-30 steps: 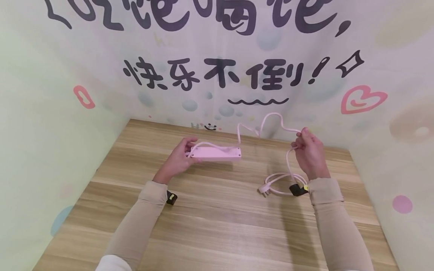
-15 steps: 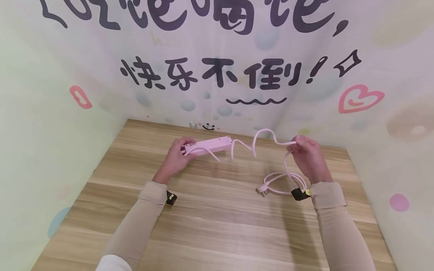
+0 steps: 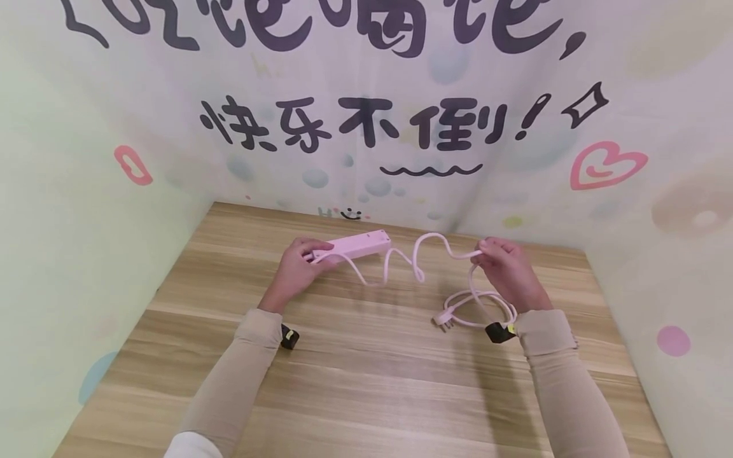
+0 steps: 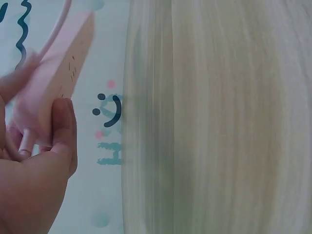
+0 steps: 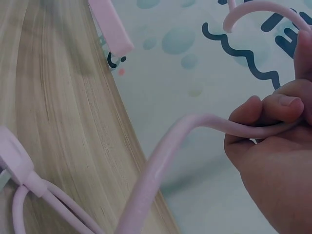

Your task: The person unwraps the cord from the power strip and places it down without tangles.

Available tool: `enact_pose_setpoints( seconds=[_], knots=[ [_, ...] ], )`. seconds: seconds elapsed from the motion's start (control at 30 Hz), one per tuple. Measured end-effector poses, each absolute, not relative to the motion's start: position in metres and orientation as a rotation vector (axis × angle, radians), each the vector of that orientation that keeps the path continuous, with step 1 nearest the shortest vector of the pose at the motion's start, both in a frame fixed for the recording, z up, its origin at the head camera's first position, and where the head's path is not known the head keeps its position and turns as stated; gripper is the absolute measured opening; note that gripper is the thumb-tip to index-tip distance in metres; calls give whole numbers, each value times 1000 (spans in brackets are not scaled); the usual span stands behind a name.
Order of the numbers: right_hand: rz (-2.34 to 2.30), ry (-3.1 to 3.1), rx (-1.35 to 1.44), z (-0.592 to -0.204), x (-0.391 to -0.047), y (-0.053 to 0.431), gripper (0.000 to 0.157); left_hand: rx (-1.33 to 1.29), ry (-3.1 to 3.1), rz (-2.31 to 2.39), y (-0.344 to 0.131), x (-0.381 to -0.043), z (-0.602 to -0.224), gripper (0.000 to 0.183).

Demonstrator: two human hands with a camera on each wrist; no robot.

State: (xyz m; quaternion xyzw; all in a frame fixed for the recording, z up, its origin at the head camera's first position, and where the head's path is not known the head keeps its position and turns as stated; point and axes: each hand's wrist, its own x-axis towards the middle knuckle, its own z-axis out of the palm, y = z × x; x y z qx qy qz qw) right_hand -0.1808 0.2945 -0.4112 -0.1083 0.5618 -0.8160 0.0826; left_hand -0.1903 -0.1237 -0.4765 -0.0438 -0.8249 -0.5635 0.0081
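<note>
A pink power strip [image 3: 361, 244] is held up by its left end in my left hand [image 3: 298, 261]. The left wrist view shows the fingers and thumb around the strip [image 4: 48, 83], with sockets along its side and the cord leaving its end. My right hand [image 3: 509, 267] pinches the pink cord [image 3: 435, 235], which runs in loose waves between the two hands. In the right wrist view the fingers curl round the cord [image 5: 165, 156]. Below that hand, the rest of the cord lies coiled on the table with its plug [image 3: 443, 318].
The wood-grain table [image 3: 366, 381] meets a printed backdrop [image 3: 343, 76] at its far edge, with sheeted walls on both sides. Small black wrist devices [image 3: 289, 337] sit under both cuffs; the right one [image 3: 499, 332] overlaps the coil.
The power strip has tilted, its right end now higher, and its cord hangs in front of it. My right hand has come down and slightly left, lowering the cord's waves.
</note>
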Motion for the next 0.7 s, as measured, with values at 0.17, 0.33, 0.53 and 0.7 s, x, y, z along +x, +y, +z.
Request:
enact_pose_setpoints(
  seconds=[0.17,0.33,0.53,0.7],
  knots=[
    [-2376,1714,-349,-410,-179,295,34,-98,-2565,-1800,-125,-191,-477,39],
    [-2281,1775,-385,-414,-176,294,36,-52,-2576,-1729,-124,-193,-478,35],
    [-2118,1871,-374,-426,-172,288,32,37,-2499,-1813,-124,-192,-480,34],
    [-1969,1998,-361,-434,-171,282,29,162,-2439,-1868,-123,-189,-482,38]
  ],
)
